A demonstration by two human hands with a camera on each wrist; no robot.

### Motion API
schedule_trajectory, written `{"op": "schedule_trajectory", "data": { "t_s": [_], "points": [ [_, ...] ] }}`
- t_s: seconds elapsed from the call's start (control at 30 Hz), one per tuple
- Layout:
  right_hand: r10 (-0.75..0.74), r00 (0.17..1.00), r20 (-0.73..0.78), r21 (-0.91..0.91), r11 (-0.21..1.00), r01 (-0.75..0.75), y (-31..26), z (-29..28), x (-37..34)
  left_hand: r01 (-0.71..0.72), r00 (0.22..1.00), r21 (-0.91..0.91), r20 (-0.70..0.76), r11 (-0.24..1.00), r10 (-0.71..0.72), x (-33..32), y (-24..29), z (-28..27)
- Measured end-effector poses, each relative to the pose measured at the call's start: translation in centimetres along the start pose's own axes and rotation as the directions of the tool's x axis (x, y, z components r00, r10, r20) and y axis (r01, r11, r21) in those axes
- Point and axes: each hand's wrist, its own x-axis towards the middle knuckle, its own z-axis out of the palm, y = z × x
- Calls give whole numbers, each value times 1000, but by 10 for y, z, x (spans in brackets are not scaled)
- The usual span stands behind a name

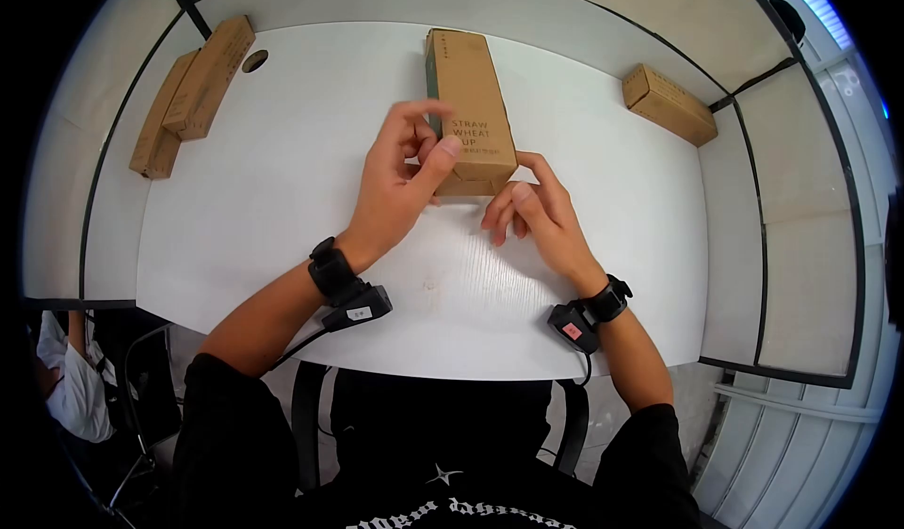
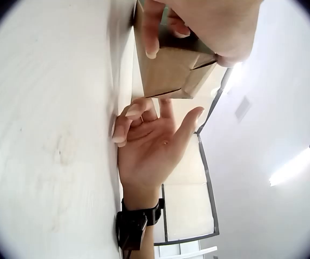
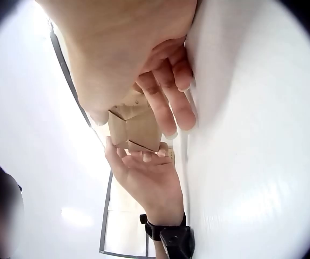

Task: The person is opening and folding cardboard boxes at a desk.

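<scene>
A long brown cardboard box (image 1: 476, 87) printed "STRAW WHEAT CUP" lies on the white table, its flapped end (image 3: 136, 129) facing me. At its near left corner is my left hand (image 1: 391, 176), thumb above the top face and loosely bent fingers along the left side. That hand's index finger is blurred in the head view. My right hand (image 1: 546, 218) is at the near right corner, its index finger reaching the box's edge. The other right fingers curl loosely with nothing between them. In the left wrist view, the right palm (image 2: 149, 148) faces the box.
Two similar boxes (image 1: 212, 77) lie side by side at the far left, near a round hole (image 1: 255, 61) in the table. Another box (image 1: 670, 105) stands at the back right. Low partition panels (image 1: 377, 0) enclose the table's back and sides.
</scene>
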Motion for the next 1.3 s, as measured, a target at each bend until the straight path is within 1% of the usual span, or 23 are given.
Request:
{"op": "schedule_trajectory", "data": {
  "t_s": [0.07, 0.1, 0.17, 0.27, 0.3, 0.37, 0.4, 0.47, 0.53, 0.6, 0.7, 0.73, 0.83, 0.87, 0.9, 0.93, 0.97, 1.0, 1.1, 1.2, 1.23, 1.27, 1.3],
  "points": [
    [29, 998, -64, 76, 997, -24, 3, 0, 1, 3, 1000, -27, -11, 1000, -3, 0, 6, 5],
    [46, 994, -96, 115, 993, -35, 4, 0, 1, 48, 999, -85, -11, 995, -50, 1, 5, 5],
    [49, 995, -91, 74, 996, -42, 3, -5, 0, 141, 990, -201, -3, 969, -144, 3, -1, 5],
    [92, 992, -92, 43, 995, -88, -4, -5, -1, 336, 941, -224, 32, 915, -337, 9, 10, 2],
    [111, 989, -95, 38, 993, -108, -6, -5, -1, 347, 938, -191, 57, 918, -342, 10, 12, 1],
    [-39, 989, -141, 16, 999, 42, 14, -6, 1, 365, 929, -124, 106, 923, -354, 10, 13, -3],
    [-114, 980, -161, 3, 993, 116, 19, -5, 4, 324, 941, -101, 137, 941, -309, 9, 11, -3],
    [-160, 953, -256, -61, 987, 150, 24, -6, 5, 235, 954, -60, 203, 970, -218, 9, 3, -3],
    [-199, 921, -335, -95, 980, 177, 25, -7, 7, 236, 939, -54, 268, 970, -214, 7, 6, -1],
    [-226, 888, -401, -96, 974, 205, 23, -5, 11, 228, 903, -16, 376, 973, -206, 5, 5, -1],
    [-109, 895, -433, 51, 988, 145, 9, -2, 7, 202, 814, 49, 547, 978, -196, -2, 7, 0],
    [-109, 919, -379, 59, 988, 141, 9, -3, 7, 245, 801, 51, 552, 968, -231, -2, 13, -1],
    [-105, 969, -224, 67, 990, 123, 5, -11, 8, 157, 937, -117, 331, 981, -110, 1, -1, -3],
    [-103, 978, -182, 59, 992, 115, 2, -12, 8, 90, 979, -62, 187, 994, -77, 3, -5, -6],
    [-100, 985, -139, 51, 993, 108, -1, -13, 8, -57, 995, 101, 92, 993, 47, 8, -8, -8],
    [-100, 986, -131, 46, 993, 107, -3, -14, 7, -184, 982, 273, 18, 944, 186, 14, -10, -11],
    [-100, 988, -121, 42, 993, 106, -4, -17, 7, -282, 944, 446, -31, 850, 330, 17, -11, -15],
    [-100, 989, -111, 38, 994, 105, -5, -19, 7, -261, 953, 483, -9, 836, 303, 17, -5, -19],
    [-43, 996, -72, 15, 999, 44, -12, -34, 5, -385, 902, 562, 62, 732, 427, 20, -1, -27],
    [-9, 1000, 9, -46, 999, 9, -13, -47, 5, -345, 864, 681, -37, 646, 501, 19, 8, -18],
    [7, 999, 40, -82, 997, -4, -13, -49, 5, -306, 928, 579, 5, 756, 372, 19, 7, -18],
    [11, 1000, 6, -96, 995, -10, -10, -46, 6, -241, 969, 474, 62, 847, 241, 21, 4, -20],
    [5, 1000, 6, -91, 996, -4, -8, -45, 7, -156, 984, 369, 134, 916, 114, 20, 3, -23]
  ]
}}
